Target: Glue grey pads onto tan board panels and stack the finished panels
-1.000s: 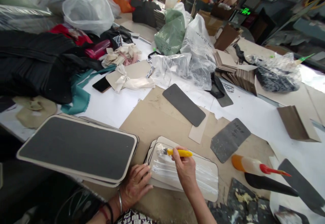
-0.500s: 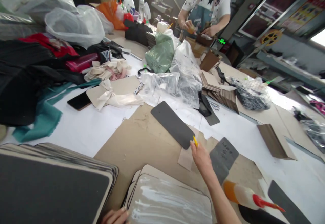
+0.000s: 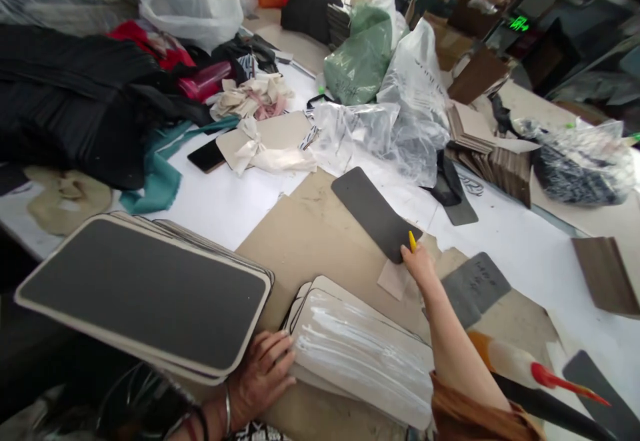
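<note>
A broad, pale table (image 3: 525,254) stretches back through the room. Beyond it, a green sign (image 3: 519,24) glows amid the dim, blurred background at upper right.

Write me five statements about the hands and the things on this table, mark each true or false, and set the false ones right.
1. A yellow handle sticks out of the right hand. True.
2. The left hand lies on the gray panel. False: it is by the left end of the smeared board; the right hand is at the gray panel.
3. The smeared board bears white streaks. True.
4. The bottle stands upright. False: it lies on its side, its red tip toward the right of the picture.
5. The big dark board lies to the left of the smeared board. True.
</note>
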A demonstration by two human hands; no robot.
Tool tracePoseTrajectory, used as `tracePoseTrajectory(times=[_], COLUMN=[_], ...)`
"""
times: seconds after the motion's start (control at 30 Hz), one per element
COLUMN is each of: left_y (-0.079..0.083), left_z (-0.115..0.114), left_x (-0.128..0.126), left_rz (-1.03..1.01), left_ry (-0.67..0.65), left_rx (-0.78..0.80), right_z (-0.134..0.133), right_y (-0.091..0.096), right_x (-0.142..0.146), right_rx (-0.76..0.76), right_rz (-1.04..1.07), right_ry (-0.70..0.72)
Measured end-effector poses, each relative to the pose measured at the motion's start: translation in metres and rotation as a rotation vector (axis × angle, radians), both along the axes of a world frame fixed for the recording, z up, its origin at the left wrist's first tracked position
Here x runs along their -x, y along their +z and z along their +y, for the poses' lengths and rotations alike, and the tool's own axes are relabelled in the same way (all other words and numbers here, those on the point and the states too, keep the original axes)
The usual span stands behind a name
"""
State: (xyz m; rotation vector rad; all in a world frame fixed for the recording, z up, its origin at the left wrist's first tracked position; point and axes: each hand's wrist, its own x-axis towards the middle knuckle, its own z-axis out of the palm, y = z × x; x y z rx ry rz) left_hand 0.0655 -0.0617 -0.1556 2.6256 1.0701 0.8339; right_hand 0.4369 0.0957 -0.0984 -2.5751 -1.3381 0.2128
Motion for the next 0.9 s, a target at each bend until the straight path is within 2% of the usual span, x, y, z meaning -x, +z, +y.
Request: tracePoseTrajectory(times=[0.07,0.17,0.23,0.33,0.43,0.53,0.63,0.7,0.8,0.9], left_y=[0.002,0.01,0.021,0.043,0.061,0.074,0.092,0.107,0.118,0.111], left_z=[-0.001,-0.002,-0.005,-0.011,-0.01,0.0,0.011,0.012,0.001,-0.019], left_x=[0.002,0.005,0.005,0.0,-0.01,-0.024,-0.033,-0.033,-0.023,-0.006], left_rz=[0.017,0.014,-0.013,-0.113,-0.316,-0.672,-0.964,-1.031,-0.96,-0.798], left_ry=[-0.033,-0.054,-0.041,0.022,0.129,0.211,0.26,0.278,0.287,0.266], left_rx=[0.001,0.016,0.043,0.141,0.393,0.749,1.065,1.208,1.332,1.396], right_z=[-0.006,-0.025,-0.048,-0.097,-0.155,-0.21,-0.256,-0.281,-0.312,-0.338], right_y=[0.025,0.073,0.108,0.152,0.184,0.199,0.197,0.184,0.145,0.093], right_x=[0.012,0.033,0.046,0.063,0.075,0.08,0.08,0.077,0.075,0.076], right_rx=[0.012,-0.006,-0.098,-0.306,-0.406,-0.387,-0.341,-0.331,-0.289,-0.222], right_rz=[-0.048,-0.197,-0.267,-0.265,-0.208,-0.081,0.106,0.214,0.281,0.348], right_ry=[0.012,0.084,0.139,0.197,0.201,0.129,0.101,0.075,0.005,-0.058])
